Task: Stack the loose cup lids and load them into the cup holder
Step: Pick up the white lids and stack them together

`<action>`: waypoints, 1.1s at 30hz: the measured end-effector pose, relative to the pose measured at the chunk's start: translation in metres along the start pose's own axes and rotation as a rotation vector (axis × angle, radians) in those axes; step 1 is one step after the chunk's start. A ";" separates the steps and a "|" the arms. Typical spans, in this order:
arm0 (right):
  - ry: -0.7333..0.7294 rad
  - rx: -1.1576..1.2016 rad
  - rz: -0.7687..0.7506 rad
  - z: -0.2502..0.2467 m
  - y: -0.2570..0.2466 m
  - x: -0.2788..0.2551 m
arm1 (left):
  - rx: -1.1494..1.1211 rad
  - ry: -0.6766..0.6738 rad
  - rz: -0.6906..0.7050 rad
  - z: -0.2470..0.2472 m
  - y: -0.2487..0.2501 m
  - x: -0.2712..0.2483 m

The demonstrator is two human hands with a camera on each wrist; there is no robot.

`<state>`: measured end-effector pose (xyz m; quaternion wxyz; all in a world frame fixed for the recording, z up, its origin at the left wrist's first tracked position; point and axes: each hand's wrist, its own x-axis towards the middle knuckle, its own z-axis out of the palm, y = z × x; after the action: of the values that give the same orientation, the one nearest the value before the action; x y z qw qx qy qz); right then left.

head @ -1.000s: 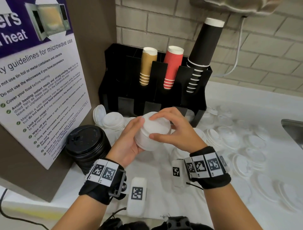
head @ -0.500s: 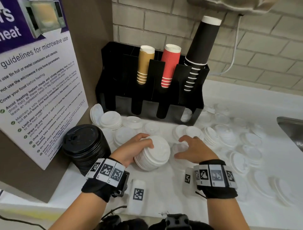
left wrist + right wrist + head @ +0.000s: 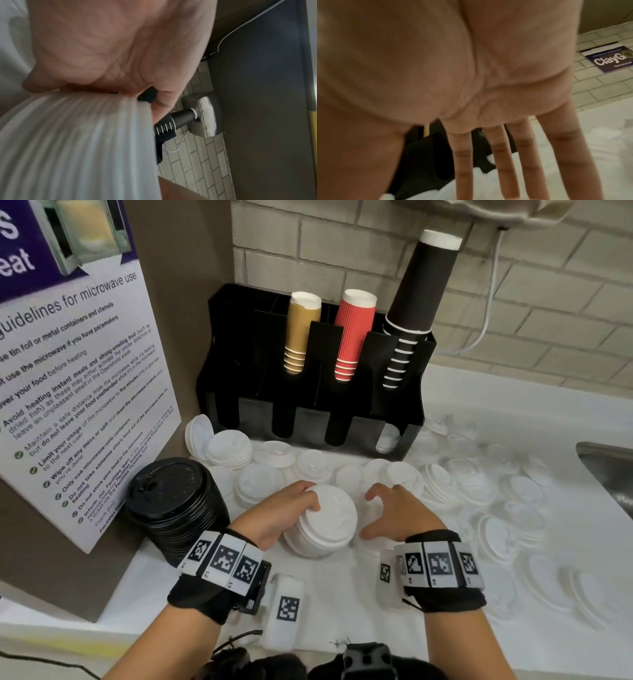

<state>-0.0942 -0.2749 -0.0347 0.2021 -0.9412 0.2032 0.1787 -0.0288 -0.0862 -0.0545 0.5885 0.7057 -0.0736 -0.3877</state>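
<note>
The stack of white lids [image 3: 323, 525] sits at lower centre of the head view on the white counter [image 3: 342, 604], tilted, its long axis leaning toward the lower left of the frame with the top face turned up and right. The left hand [image 3: 281, 517] grasps it from the left, fingers curled over the upper rim; the left wrist view confirms the ribbed edges [image 3: 77, 142] pressed against the palm. The right hand [image 3: 399, 513] hovers just to the right of the stack, apart from it, fingers spread and straight and holding nothing (the right wrist view shows all four fingers [image 3: 464, 162] extended over white lids).

Loose lids [image 3: 493, 529] lie scattered from upper centre to the right edge, nearer the right hand than the left. The black cup holder [image 3: 260, 364] stands above the stack in the frame, directly beyond both hands, its lower slots facing them; one slot at lower right already shows white lids [image 3: 388, 438].

Judgement: the right hand is better placed to gather the next lid; loading calls for carrying the stack up-frame.
</note>
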 end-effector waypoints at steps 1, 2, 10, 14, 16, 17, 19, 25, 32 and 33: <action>-0.016 -0.011 0.009 0.005 -0.002 0.000 | 0.015 0.003 0.004 0.000 0.000 -0.001; -0.025 -0.021 0.011 0.009 -0.004 0.001 | 0.031 0.009 0.007 0.000 -0.001 -0.002; 0.073 0.121 -0.027 -0.013 0.010 -0.012 | 0.105 0.056 0.035 -0.007 0.003 -0.010; 0.184 0.401 -0.239 -0.029 0.007 -0.027 | 0.178 0.134 0.070 -0.016 0.006 -0.015; 0.170 0.447 -0.324 -0.023 -0.004 -0.030 | 0.199 0.158 0.080 -0.017 0.006 -0.017; 0.165 0.442 -0.353 -0.018 -0.010 -0.030 | 0.194 0.164 0.077 -0.016 0.006 -0.018; 0.165 0.393 -0.393 -0.008 -0.018 -0.029 | 0.136 0.170 0.044 -0.014 0.008 -0.019; 0.168 0.269 -0.432 0.009 -0.035 -0.024 | -0.001 0.130 -0.011 -0.011 0.008 -0.023; 0.152 0.220 -0.443 0.019 -0.044 -0.020 | 0.054 0.131 0.017 -0.010 0.005 -0.020; 0.155 0.210 -0.445 0.020 -0.044 -0.020 | 0.064 0.134 0.019 -0.010 0.004 -0.019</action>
<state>-0.0967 -0.2227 -0.0302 0.3170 -0.9475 0.0233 0.0352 -0.0340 -0.0690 -0.0422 0.5731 0.7477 -0.0531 -0.3312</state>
